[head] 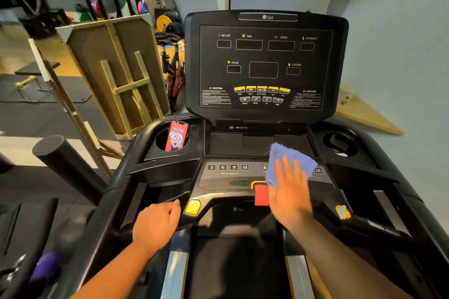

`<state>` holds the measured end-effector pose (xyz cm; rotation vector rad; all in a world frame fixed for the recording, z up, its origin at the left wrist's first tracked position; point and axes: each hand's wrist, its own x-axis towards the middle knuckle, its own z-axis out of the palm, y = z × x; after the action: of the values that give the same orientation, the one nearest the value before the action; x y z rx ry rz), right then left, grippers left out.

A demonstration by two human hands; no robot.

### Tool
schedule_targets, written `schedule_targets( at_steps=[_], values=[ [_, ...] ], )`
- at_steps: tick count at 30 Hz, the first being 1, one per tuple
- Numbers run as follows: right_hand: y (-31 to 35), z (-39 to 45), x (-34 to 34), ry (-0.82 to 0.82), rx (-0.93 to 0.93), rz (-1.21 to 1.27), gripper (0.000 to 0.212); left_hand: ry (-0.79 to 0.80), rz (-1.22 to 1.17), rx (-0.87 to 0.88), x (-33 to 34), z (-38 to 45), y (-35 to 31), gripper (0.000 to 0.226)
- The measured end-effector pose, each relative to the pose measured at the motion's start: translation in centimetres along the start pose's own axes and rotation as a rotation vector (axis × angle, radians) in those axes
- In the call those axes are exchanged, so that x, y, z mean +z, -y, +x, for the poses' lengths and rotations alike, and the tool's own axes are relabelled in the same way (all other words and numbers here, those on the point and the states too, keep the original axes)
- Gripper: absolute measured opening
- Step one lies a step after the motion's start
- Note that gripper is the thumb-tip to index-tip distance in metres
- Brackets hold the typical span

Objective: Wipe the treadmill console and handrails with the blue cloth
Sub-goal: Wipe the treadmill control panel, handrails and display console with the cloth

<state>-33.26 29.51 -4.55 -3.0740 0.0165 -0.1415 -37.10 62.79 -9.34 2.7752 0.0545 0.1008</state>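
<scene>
The blue cloth (pixel 290 161) is pressed flat by the right hand (pixel 290 192) with straight fingers onto the console (pixel 264 65), below INCLINE, TIME, SPEED, DISTANCE; the left hand (pixel 156 222) is clenched round the handrail (pixel 175 198).

The scene is seen through a single wide-angle camera worn at head height, directed forward and downward. The treadmill console (pixel 266 65) is faced squarely at close range and fills the centre of the frame. Both forearms are seen entering from the lower edge. Straight lines are bent toward the edges, where gym surroundings are taken in at left.
</scene>
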Motion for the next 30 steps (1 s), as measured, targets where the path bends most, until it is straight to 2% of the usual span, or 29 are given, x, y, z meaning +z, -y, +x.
schedule_targets(
  at_steps=[2, 5, 7, 10, 13, 15, 17, 19, 21, 24, 27, 30],
  values=[
    [4.3, 0.0, -0.3, -0.005, -0.133, -0.007, 0.066, -0.003, -0.008, -0.005, -0.1, 0.0, -0.1, 0.056],
    [9.6, -1.2, 0.6, 0.028, -0.449, 0.025, 0.067, -0.004, 0.007, -0.004, -0.2, 0.0, -0.1, 0.060],
    [9.8, -1.5, 0.8, 0.091, -0.527, 0.032, 0.068, -0.004, 0.016, -0.004, -0.4, 0.0, -0.1, 0.061],
    [6.2, -2.2, 1.0, 0.019, -0.620, -0.033, 0.073, -0.002, 0.008, -0.010, -0.5, -0.1, -0.3, 0.059],
    [-0.1, -3.2, 2.2, -0.010, -0.441, 0.051, 0.071, 0.003, -0.005, -0.016, -0.6, -0.1, -0.4, 0.054],
    [-4.8, -3.5, 2.5, -0.070, -0.234, 0.051, 0.062, 0.017, -0.018, -0.014, -0.6, -0.1, -0.4, 0.053],
    [-7.9, -3.5, 1.8, -0.056, 0.042, 0.064, 0.062, 0.019, -0.013, -0.013, -0.6, -0.1, -0.4, 0.053],
    [-7.8, -3.1, 1.1, -0.048, 0.263, 0.120, 0.065, 0.019, 0.004, -0.024, -0.4, 0.0, -0.2, 0.053],
    [-5.3, -2.6, 1.0, -0.094, 0.305, 0.103, 0.066, 0.020, 0.017, -0.024, -0.2, 0.2, 0.0, 0.054],
    [0.4, -1.8, 1.5, -0.093, 0.086, 0.054, 0.066, 0.013, 0.013, -0.013, -0.1, 0.1, 0.0, 0.054],
    [5.8, -1.6, 1.2, -0.005, -0.189, 0.065, 0.069, 0.028, -0.002, -0.011, -0.2, 0.2, 0.0, 0.051],
    [8.9, -1.9, 0.4, 0.105, -0.413, 0.151, 0.065, 0.072, -0.117, -0.038, -0.7, 0.8, -0.5, 0.032]
  ],
)
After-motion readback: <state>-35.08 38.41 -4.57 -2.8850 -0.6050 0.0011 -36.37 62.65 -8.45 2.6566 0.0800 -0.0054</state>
